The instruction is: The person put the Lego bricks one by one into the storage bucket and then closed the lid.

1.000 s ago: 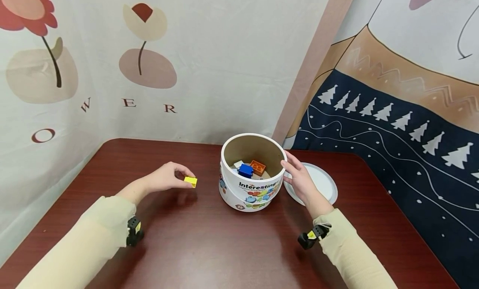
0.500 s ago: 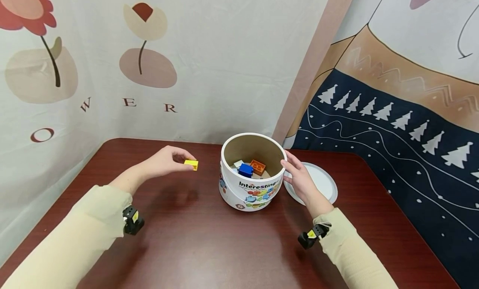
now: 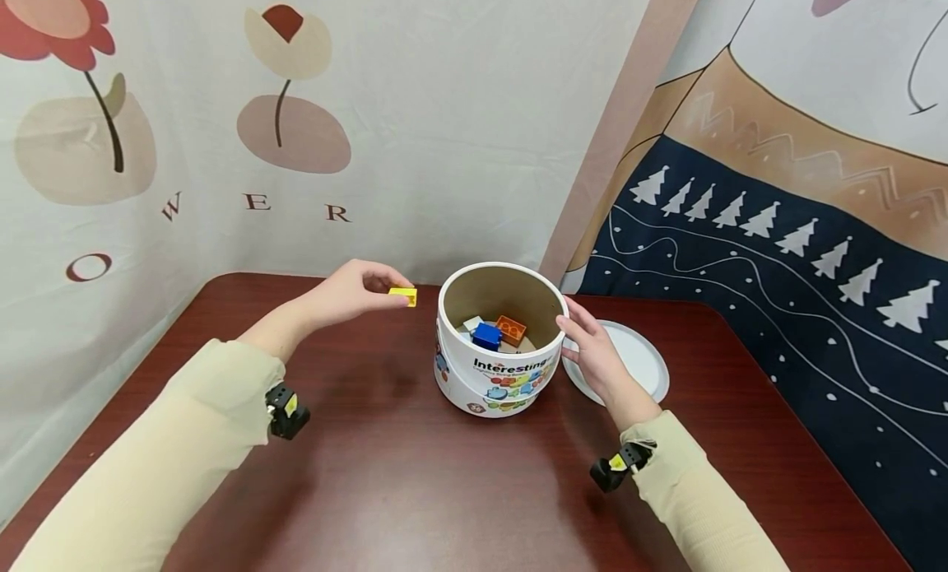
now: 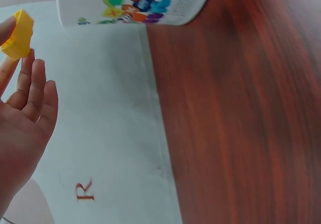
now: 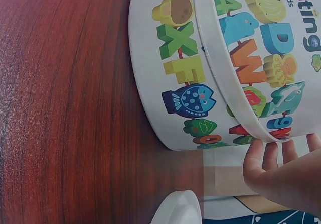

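Observation:
My left hand pinches a small yellow building block between thumb and fingertips, in the air left of the bucket. The other fingers of that hand hang loose in the left wrist view, below the yellow block. A white printed bucket stands upright on the table with its top uncovered. Inside it lie a blue block, an orange block and a whitish piece. My right hand holds the bucket at its right side by the rim; its fingertips touch the printed wall.
A round white lid lies on the dark red-brown table, right of the bucket and partly behind the right hand. A printed cloth hangs along the table's back edge. The bucket's white carrying handle hangs down against its front.
My left hand has risen and moved to the right with the yellow block, closer to the bucket. The right hand and the bucket have stayed in place.

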The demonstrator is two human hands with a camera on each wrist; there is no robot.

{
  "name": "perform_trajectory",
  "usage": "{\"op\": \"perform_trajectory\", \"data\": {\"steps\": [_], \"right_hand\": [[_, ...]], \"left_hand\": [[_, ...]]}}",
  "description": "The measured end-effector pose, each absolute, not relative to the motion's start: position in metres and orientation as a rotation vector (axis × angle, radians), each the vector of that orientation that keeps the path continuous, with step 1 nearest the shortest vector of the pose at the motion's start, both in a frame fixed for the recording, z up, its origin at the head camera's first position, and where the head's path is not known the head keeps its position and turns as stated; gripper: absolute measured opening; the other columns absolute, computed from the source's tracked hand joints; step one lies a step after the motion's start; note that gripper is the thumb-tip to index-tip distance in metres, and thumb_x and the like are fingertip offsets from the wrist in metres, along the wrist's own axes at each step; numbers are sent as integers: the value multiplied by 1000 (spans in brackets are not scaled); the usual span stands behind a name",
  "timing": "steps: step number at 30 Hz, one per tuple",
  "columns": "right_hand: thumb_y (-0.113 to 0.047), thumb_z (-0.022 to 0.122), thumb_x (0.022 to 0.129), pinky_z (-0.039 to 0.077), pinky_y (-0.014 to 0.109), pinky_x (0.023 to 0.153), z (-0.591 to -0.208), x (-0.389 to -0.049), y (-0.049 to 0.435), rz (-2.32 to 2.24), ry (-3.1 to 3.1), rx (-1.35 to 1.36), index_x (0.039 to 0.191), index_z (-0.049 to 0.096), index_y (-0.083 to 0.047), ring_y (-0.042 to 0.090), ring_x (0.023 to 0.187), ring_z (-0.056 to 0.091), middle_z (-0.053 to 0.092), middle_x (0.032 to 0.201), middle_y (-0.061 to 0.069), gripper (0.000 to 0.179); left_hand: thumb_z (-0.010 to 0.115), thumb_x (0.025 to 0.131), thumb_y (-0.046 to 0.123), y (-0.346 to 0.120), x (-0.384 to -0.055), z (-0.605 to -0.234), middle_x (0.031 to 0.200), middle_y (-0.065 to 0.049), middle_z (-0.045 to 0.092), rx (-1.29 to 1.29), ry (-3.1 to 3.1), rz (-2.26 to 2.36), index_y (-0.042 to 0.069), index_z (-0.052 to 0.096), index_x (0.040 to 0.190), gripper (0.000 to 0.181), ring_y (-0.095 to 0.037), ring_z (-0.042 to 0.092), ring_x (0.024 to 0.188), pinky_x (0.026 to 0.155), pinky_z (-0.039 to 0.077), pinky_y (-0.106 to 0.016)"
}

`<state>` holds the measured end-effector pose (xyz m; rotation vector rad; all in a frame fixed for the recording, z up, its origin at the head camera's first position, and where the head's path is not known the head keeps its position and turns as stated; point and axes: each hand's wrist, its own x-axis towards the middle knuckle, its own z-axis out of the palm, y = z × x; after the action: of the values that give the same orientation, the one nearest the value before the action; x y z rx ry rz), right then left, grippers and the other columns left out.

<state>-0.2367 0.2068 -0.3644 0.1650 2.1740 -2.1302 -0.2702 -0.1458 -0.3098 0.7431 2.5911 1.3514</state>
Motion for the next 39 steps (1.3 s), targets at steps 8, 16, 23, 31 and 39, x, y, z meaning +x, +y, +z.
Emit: {"op": "perform_trajectory", "data": {"steps": [8, 16, 23, 31, 39], "right_hand": [[-21, 44, 99, 30, 53, 110, -363, -235, 207, -2122, 2171, 170, 148, 29, -17, 32, 138, 27, 26, 154, 11, 51], [-21, 44, 99, 29, 53, 110, -362, -234, 207, -2123, 2172, 173, 147, 29, -18, 31, 137, 28, 26, 153, 10, 51], [-22, 45, 99, 29, 53, 110, -363, -235, 207, -2122, 2174, 165, 147, 29, -18, 31, 138, 27, 26, 153, 10, 51], [-23, 45, 99, 30, 53, 110, -365, -235, 208, -2122, 2175, 165, 147, 30, -19, 30, 137, 29, 26, 153, 10, 51], [-22, 45, 99, 30, 53, 110, -364, -235, 207, -2126, 2172, 165, 147, 30, -18, 31, 137, 30, 27, 153, 10, 51]], "left_hand": [[72, 82, 20, -123, -272, -294, 92, -4, 67, 785, 2630, 1350, 10, 70, 103, 24, -17, 58, 82, 75, 50, -27], [71, 82, 20, -103, -277, -285, 89, -3, 67, 857, 2600, 1370, 8, 70, 101, 22, -17, 59, 83, 75, 50, -26], [70, 83, 20, -84, -274, -279, 92, -7, 67, 880, 2586, 1357, 8, 70, 102, 23, -19, 58, 85, 76, 51, -27], [70, 84, 22, -62, -276, -280, 94, -7, 65, 892, 2574, 1336, 9, 70, 101, 22, -20, 56, 87, 78, 52, -29], [69, 83, 22, -48, -277, -286, 92, -6, 65, 922, 2553, 1320, 9, 69, 100, 21, -19, 57, 86, 76, 52, -27]]}}
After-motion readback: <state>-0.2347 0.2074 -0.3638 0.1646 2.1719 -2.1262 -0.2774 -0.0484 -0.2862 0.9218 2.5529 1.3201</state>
